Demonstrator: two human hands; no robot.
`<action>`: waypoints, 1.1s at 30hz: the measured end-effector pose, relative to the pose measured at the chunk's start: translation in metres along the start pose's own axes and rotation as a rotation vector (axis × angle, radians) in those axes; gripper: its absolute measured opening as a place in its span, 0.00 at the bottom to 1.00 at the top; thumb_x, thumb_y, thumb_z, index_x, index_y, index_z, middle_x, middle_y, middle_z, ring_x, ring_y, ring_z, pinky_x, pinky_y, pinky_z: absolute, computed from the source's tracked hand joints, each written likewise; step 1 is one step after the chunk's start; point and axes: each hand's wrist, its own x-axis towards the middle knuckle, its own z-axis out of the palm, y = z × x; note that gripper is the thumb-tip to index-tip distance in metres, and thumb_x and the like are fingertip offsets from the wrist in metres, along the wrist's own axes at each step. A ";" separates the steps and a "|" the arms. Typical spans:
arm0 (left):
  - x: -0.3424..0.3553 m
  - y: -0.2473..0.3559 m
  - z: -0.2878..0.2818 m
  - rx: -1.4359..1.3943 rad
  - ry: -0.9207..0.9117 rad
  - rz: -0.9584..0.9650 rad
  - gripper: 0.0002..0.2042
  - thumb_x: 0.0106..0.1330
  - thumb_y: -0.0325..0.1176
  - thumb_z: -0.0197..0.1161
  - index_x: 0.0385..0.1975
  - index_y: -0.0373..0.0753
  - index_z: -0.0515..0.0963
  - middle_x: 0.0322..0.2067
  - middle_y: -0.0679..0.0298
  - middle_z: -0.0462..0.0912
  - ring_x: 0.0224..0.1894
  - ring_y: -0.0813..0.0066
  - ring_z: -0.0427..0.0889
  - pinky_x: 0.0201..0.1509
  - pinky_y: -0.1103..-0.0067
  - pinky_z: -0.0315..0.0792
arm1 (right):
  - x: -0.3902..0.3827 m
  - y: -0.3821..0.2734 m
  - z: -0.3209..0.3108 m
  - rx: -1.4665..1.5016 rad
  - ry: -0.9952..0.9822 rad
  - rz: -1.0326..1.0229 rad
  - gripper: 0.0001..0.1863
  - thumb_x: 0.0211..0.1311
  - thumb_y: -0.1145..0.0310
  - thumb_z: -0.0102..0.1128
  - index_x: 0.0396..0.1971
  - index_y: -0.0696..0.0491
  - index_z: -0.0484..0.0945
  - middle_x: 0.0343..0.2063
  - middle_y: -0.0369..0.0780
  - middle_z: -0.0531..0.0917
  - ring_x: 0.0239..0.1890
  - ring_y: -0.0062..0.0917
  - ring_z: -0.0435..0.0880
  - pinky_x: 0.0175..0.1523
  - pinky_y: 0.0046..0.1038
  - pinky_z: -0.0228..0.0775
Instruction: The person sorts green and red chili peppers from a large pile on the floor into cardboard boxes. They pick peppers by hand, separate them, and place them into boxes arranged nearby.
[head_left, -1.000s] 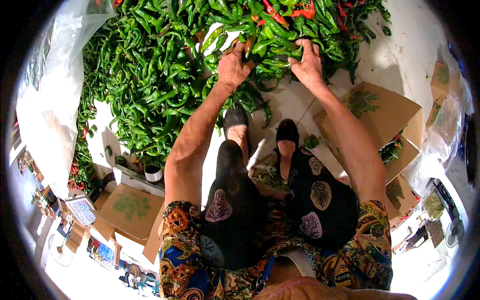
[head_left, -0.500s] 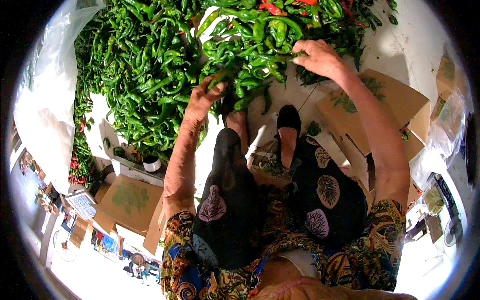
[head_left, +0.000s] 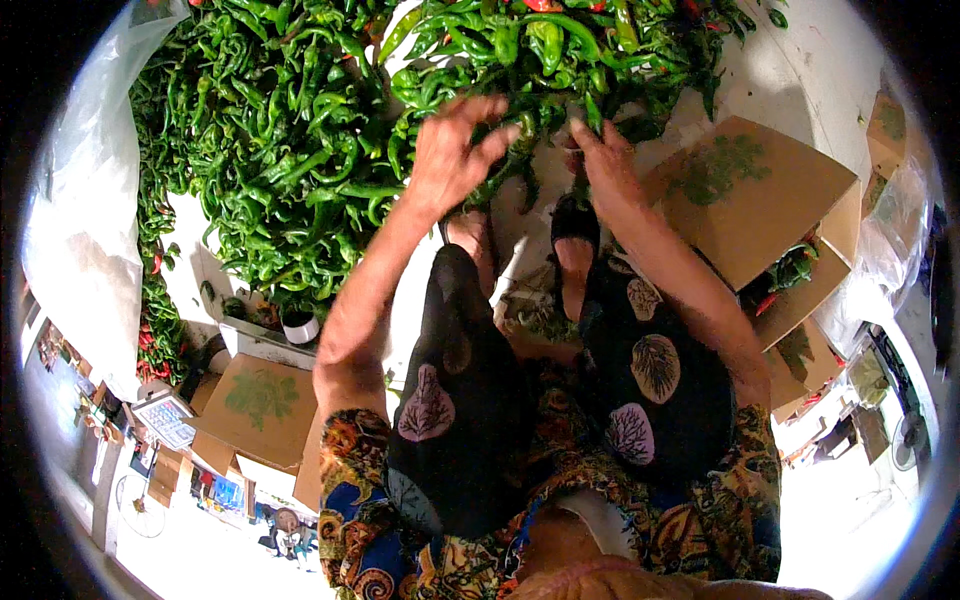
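Closer together than before, your left hand (head_left: 450, 160), fingers spread, and right hand (head_left: 606, 168), grip impossible to tell, can both reach the same green peppers (head_left: 550, 46), left of the cardboard box (head_left: 790, 185) by your right forearm (head_left: 692, 282).

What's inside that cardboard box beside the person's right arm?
Through the opening of the box, some dark green peppers and a red one show. The rest is mostly covered by the cardboard panel with the green plant print, so how full it is can't be seen.
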 end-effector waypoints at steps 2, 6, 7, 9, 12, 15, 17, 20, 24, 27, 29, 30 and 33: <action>0.047 0.005 0.005 0.223 0.083 0.333 0.18 0.54 0.33 0.65 0.45 0.40 0.74 0.35 0.53 0.77 0.38 0.52 0.77 0.40 0.68 0.74 | -0.007 0.027 -0.021 -0.012 -0.011 0.095 0.12 0.56 0.64 0.63 0.36 0.53 0.75 0.29 0.33 0.78 0.24 0.19 0.74 0.27 0.22 0.65; 0.127 0.017 0.029 0.673 0.190 0.726 0.19 0.52 0.33 0.60 0.47 0.42 0.72 0.35 0.60 0.78 0.41 0.55 0.75 0.45 0.62 0.70 | -0.004 0.043 -0.036 0.148 0.080 0.090 0.15 0.52 0.72 0.62 0.40 0.54 0.72 0.24 0.33 0.74 0.20 0.19 0.69 0.23 0.25 0.61; 0.142 -0.002 0.043 0.717 0.263 0.831 0.18 0.56 0.39 0.57 0.45 0.38 0.72 0.28 0.59 0.82 0.31 0.50 0.80 0.45 0.59 0.69 | 0.003 0.056 -0.038 0.210 0.124 0.040 0.15 0.52 0.73 0.60 0.42 0.54 0.72 0.24 0.33 0.74 0.20 0.19 0.69 0.22 0.26 0.61; 0.137 -0.003 0.068 0.748 0.008 0.589 0.22 0.52 0.31 0.60 0.50 0.46 0.69 0.37 0.61 0.77 0.44 0.58 0.73 0.45 0.64 0.72 | 0.018 0.080 -0.056 0.319 0.316 0.143 0.16 0.53 0.74 0.57 0.44 0.55 0.70 0.25 0.36 0.74 0.20 0.21 0.70 0.23 0.27 0.62; 0.098 -0.022 0.064 0.815 -0.262 0.390 0.26 0.51 0.27 0.60 0.52 0.56 0.67 0.37 0.64 0.76 0.49 0.64 0.71 0.43 0.70 0.75 | 0.027 0.093 -0.069 0.250 0.296 0.134 0.19 0.53 0.75 0.55 0.47 0.55 0.68 0.29 0.38 0.74 0.24 0.25 0.72 0.26 0.29 0.65; 0.054 -0.031 0.050 0.764 -0.095 0.442 0.24 0.49 0.27 0.56 0.49 0.56 0.70 0.34 0.66 0.76 0.44 0.66 0.72 0.48 0.69 0.69 | 0.049 0.106 -0.087 0.301 0.251 0.061 0.22 0.51 0.76 0.55 0.49 0.56 0.67 0.32 0.39 0.74 0.30 0.26 0.73 0.31 0.29 0.67; 0.025 -0.036 0.021 0.754 -0.026 0.282 0.23 0.49 0.25 0.55 0.49 0.53 0.71 0.33 0.65 0.76 0.42 0.62 0.75 0.46 0.68 0.69 | 0.045 0.116 -0.076 0.310 0.192 0.081 0.23 0.50 0.75 0.56 0.49 0.55 0.67 0.34 0.39 0.74 0.34 0.27 0.74 0.33 0.28 0.68; -0.021 -0.046 -0.022 0.770 -0.018 0.157 0.21 0.49 0.22 0.55 0.46 0.46 0.73 0.42 0.61 0.76 0.46 0.57 0.75 0.48 0.68 0.72 | 0.032 0.086 -0.042 0.138 0.106 0.061 0.22 0.50 0.74 0.57 0.48 0.54 0.68 0.35 0.38 0.75 0.35 0.27 0.75 0.35 0.28 0.69; -0.093 -0.073 -0.044 0.761 -0.035 -0.123 0.21 0.49 0.21 0.57 0.47 0.45 0.73 0.41 0.59 0.75 0.40 0.55 0.76 0.41 0.67 0.74 | 0.027 0.086 -0.032 0.251 0.013 0.107 0.20 0.52 0.73 0.59 0.47 0.54 0.70 0.34 0.37 0.77 0.31 0.24 0.76 0.34 0.27 0.68; -0.117 -0.063 -0.048 0.751 -0.049 -0.057 0.21 0.49 0.22 0.57 0.47 0.42 0.72 0.41 0.57 0.75 0.43 0.54 0.74 0.47 0.67 0.71 | 0.014 0.070 -0.037 0.376 -0.106 0.189 0.17 0.53 0.73 0.60 0.45 0.54 0.72 0.31 0.36 0.78 0.28 0.22 0.75 0.33 0.25 0.68; -0.123 -0.054 -0.045 0.717 -0.201 -0.074 0.21 0.51 0.21 0.55 0.48 0.40 0.73 0.42 0.55 0.78 0.45 0.54 0.75 0.50 0.67 0.70 | 0.015 0.076 -0.044 0.353 -0.095 0.197 0.15 0.52 0.72 0.61 0.42 0.54 0.73 0.29 0.35 0.78 0.25 0.21 0.75 0.30 0.24 0.67; -0.121 -0.048 -0.041 0.522 -0.177 -0.145 0.21 0.50 0.21 0.54 0.48 0.40 0.73 0.41 0.54 0.78 0.43 0.53 0.75 0.47 0.67 0.71 | 0.018 0.083 -0.047 0.332 -0.060 0.191 0.15 0.51 0.71 0.62 0.40 0.54 0.73 0.27 0.35 0.78 0.24 0.22 0.75 0.28 0.25 0.67; -0.095 -0.023 -0.021 0.275 -0.094 -0.154 0.20 0.51 0.22 0.57 0.48 0.40 0.74 0.41 0.52 0.77 0.41 0.52 0.77 0.44 0.67 0.72 | 0.022 0.101 -0.055 0.313 0.004 0.128 0.13 0.53 0.71 0.60 0.39 0.55 0.75 0.26 0.35 0.78 0.24 0.20 0.74 0.28 0.23 0.66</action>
